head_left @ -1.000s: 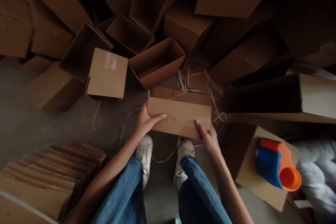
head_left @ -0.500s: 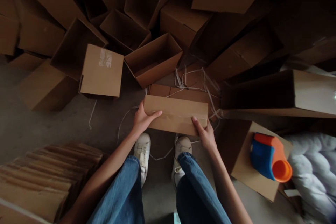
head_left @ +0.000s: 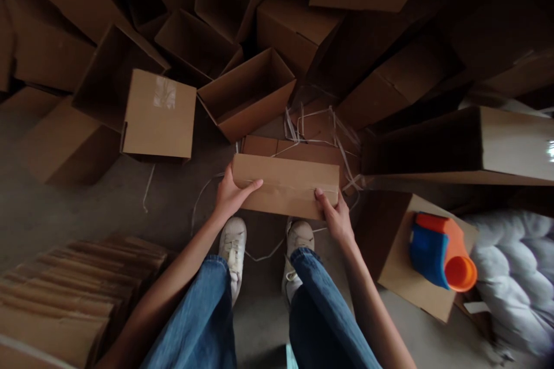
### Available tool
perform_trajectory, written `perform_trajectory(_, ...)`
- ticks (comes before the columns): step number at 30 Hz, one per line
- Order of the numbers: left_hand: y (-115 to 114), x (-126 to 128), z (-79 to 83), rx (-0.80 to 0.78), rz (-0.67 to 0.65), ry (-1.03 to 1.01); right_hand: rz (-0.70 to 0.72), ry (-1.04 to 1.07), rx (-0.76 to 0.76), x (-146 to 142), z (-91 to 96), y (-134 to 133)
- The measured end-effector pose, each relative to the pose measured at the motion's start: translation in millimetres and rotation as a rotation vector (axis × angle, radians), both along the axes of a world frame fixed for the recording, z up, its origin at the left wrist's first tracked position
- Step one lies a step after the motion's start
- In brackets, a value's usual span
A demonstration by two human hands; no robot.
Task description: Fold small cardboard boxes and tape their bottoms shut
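From where I stand, the long cardboard carton (head_left: 288, 176) is positioned just ahead of the person's white shoes (head_left: 234, 242), on the near side of a brown cardboard piece (head_left: 259, 145) and a tangle of pale strapping (head_left: 341, 153). I cannot tell whether its underside bears on anything. The left hand (head_left: 228, 191) takes the left end and the right hand (head_left: 337, 216) the right end; the fingers are clamped on the carton, both thumbs laid over the near face, the other fingers largely hidden around the ends. Handling: expect a light, dry load — probably corrugated board, with contents, if any, out of sight. Panels should be stiff along the folded edges and softer at mid-face, where hard thumb pressure could leave a dent. Bare board should give fair friction; slip is likelier along the thin lengthwise line near the thumbs, should that prove to be tape, which I cannot confirm. Recommended hold: both ends, close to the corners, as the hands have it, with inward pressure evenly matched — a single-handed grip would probably let so long a shape tip. The carton seems robust under ordinary squeezing; crushed corners would be the principal damage to guard against.
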State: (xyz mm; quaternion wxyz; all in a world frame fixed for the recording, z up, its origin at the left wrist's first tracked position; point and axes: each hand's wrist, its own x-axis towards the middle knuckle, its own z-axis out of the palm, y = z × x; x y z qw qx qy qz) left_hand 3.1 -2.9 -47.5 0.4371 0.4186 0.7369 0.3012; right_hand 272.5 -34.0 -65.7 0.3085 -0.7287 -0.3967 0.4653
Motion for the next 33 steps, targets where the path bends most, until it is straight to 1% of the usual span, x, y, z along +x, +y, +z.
perform_trajectory(8, -1.6, -1.8, -6.7, 0.02, -0.006, -0.012, 0.005, -0.01, -0.013, -0.6, 4.2, 1.8)
perform_trajectory(15, -1.8, -1.3, -4.4, 0.014, 0.001, 0.012, -0.015, -0.016, -0.044, -0.5, 5.7, 2.7)
perform_trajectory(19, -1.3, -0.5, -4.5, 0.018, 0.009, 0.006, -0.02, 0.04, -0.104, 2.5, 6.6, 5.7)
perform_trajectory(22, -1.2, 0.2, -4.5, 0.027, 0.008, 0.002, -0.022, 0.105, -0.12, 3.9, 9.0, 7.8)
perform_trajectory(25, -1.3, 0.5, -4.3, 0.029, 0.005, 0.005, -0.025, 0.106, -0.1, 3.7, 10.0, 7.2)
perform_trajectory(30, -1.3, 0.1, -4.3, 0.026, -0.001, 0.017, 0.02, 0.012, -0.05, 3.5, 7.8, 3.2)
perform_trajectory(33, -1.1, 0.1, -3.8, 0.02, -0.002, 0.016, 0.035, 0.008, -0.026, 4.5, 5.7, 3.0)
